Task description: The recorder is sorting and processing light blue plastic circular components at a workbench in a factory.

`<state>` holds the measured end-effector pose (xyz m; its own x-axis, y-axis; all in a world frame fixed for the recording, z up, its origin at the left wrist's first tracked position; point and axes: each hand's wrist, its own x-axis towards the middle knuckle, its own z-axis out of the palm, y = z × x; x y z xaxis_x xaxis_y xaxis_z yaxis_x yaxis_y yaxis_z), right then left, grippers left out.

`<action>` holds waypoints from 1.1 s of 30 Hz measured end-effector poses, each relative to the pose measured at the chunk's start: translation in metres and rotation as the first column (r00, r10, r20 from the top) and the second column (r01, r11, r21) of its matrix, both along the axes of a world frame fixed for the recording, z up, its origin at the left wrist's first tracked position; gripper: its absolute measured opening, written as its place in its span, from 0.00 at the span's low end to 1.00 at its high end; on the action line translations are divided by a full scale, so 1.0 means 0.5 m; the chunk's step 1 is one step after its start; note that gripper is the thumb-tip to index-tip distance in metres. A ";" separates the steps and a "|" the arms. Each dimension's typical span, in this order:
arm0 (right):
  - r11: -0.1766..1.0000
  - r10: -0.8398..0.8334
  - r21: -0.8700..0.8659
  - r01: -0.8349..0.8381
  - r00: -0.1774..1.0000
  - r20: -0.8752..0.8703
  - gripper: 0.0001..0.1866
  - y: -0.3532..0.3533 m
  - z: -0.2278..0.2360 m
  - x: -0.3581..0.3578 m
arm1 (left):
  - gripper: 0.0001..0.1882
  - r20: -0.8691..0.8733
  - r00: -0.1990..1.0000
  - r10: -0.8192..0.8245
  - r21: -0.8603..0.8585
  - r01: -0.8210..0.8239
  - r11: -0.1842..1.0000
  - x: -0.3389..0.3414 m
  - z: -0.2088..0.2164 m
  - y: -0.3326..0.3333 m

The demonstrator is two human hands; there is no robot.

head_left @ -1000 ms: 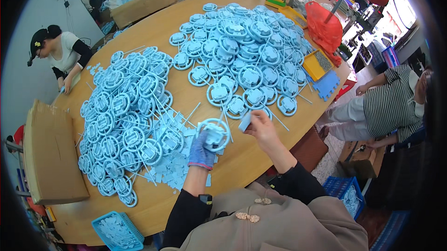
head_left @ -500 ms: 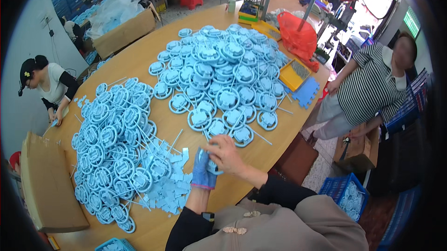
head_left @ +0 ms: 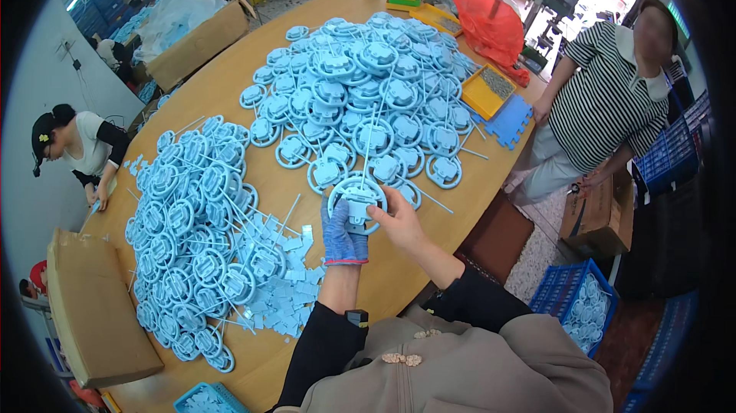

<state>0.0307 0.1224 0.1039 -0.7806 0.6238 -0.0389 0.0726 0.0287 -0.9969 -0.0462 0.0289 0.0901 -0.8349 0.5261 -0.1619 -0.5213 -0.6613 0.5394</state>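
Head view: you're holding a blue wheel (head_left: 357, 200) above the table (head_left: 253, 106) edge, gloved left hand (head_left: 343, 235) gripping its lower rim to steady it, bare right hand (head_left: 399, 220) pinching its side, probably pressing the hub piece in.

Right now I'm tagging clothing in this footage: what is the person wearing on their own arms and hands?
The left hand wears a blue knitted glove with a red-edged cuff. The right hand is bare. Both forearms are in black long sleeves, under a beige-grey top with small knot fastenings at the front. A dark band or watch sits at the left wrist.
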 end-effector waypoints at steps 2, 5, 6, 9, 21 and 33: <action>0.911 0.078 -0.397 -0.108 0.993 -0.091 0.29 0.002 -0.027 0.001 | 0.31 0.012 1.000 -0.025 -0.004 0.025 1.000 0.009 -0.004 -0.009; 0.938 0.075 -0.329 -0.106 0.991 -0.108 0.30 0.019 -0.039 0.003 | 0.34 0.030 0.997 -0.070 -0.112 0.073 0.991 -0.011 -0.015 -0.025; 0.945 0.100 -0.299 -0.131 0.988 -0.116 0.28 0.021 -0.039 0.004 | 0.35 -0.070 0.986 -0.154 -0.240 0.133 0.962 -0.022 -0.020 -0.039; 0.969 0.146 -0.189 -0.158 0.986 -0.077 0.28 0.037 -0.064 0.002 | 0.34 -0.179 0.947 -0.268 -0.449 0.164 0.879 -0.041 -0.033 -0.045; 0.878 0.348 -0.358 -0.316 0.937 0.027 0.27 0.036 -0.184 -0.038 | 0.37 -0.278 0.924 -0.263 -0.762 -0.046 0.645 -0.053 -0.140 -0.082; 0.905 0.336 -0.346 -0.246 0.913 0.230 0.33 0.041 -0.175 -0.143 | 0.29 -0.630 0.723 -0.285 -0.771 -0.624 0.122 -0.090 -0.120 -0.400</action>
